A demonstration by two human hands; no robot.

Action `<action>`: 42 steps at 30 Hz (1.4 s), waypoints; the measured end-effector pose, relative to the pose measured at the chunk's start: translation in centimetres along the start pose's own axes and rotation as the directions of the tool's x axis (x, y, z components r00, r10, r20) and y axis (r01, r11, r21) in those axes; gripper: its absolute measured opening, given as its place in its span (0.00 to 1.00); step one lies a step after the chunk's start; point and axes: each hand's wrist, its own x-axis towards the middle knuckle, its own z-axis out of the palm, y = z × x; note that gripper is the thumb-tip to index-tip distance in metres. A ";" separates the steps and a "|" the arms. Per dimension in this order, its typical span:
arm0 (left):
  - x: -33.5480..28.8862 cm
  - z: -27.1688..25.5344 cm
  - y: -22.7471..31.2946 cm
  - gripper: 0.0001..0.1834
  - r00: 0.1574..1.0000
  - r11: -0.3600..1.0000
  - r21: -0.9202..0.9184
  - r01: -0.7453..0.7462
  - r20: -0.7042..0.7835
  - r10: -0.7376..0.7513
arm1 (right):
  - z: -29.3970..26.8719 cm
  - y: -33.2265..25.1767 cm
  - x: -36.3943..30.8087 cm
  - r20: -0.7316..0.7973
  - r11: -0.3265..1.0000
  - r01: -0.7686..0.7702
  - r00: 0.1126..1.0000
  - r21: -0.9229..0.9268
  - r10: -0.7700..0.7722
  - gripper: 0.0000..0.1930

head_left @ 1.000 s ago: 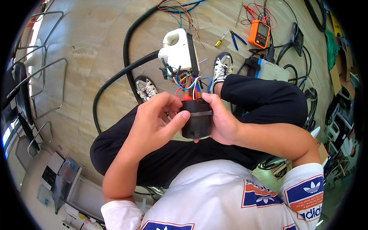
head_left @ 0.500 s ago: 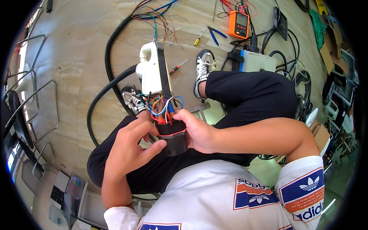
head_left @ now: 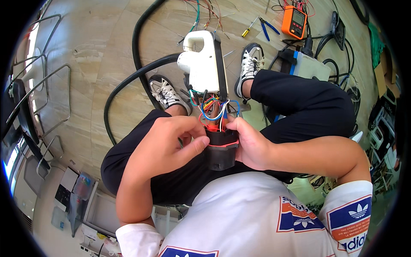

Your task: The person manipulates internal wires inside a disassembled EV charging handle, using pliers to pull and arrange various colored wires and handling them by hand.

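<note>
A charging connector lies between my hands, pointing toward me. Its black plug end (head_left: 221, 158) has a red seal ring (head_left: 224, 146) round it. Beyond it is the white handle housing (head_left: 203, 68), opened at the near end, where a bundle of coloured wires (head_left: 212, 112) runs into the plug end. My right hand (head_left: 255, 145) holds the plug end from the right, thumb by the wires. My left hand (head_left: 167, 139) is closed, thumb and forefinger together at the plug's left rim. Something dark shows behind its fingers; I cannot make it out.
A thick black cable (head_left: 117, 92) curves from the housing across the floor. Farther off are a yellow screwdriver (head_left: 245, 32), blue-handled pliers (head_left: 265, 30), an orange multimeter (head_left: 294, 21) and a grey box (head_left: 310, 66) with cables. Metal-framed chairs (head_left: 45, 90) stand at left.
The whole scene has shifted rightward in the picture. My left thumb has come up to the plug's rim beside the forefinger. My right hand keeps its hold.
</note>
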 end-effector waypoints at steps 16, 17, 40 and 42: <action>1.4 0.4 -0.3 0.12 0.964 0.846 -0.528 0.070 -0.181 -0.193 | -0.2 1.0 -0.4 0.057 0.999 0.014 0.998 -0.040 -0.011 0.26; 1.4 0.4 -0.3 0.11 0.968 0.845 -0.529 0.079 -0.163 -0.193 | -0.3 0.9 -0.5 0.062 0.999 0.005 0.998 -0.046 -0.002 0.26; -0.1 -1.0 -0.7 0.04 0.950 0.920 -0.368 0.137 -0.216 -0.228 | -0.1 0.1 -0.7 0.039 0.999 0.031 0.999 0.028 -0.032 0.29; 0.1 -0.7 -1.2 0.05 0.959 0.920 -0.349 0.179 -0.146 -0.242 | 0.0 0.1 -0.9 -0.004 0.999 0.034 0.999 0.031 -0.034 0.27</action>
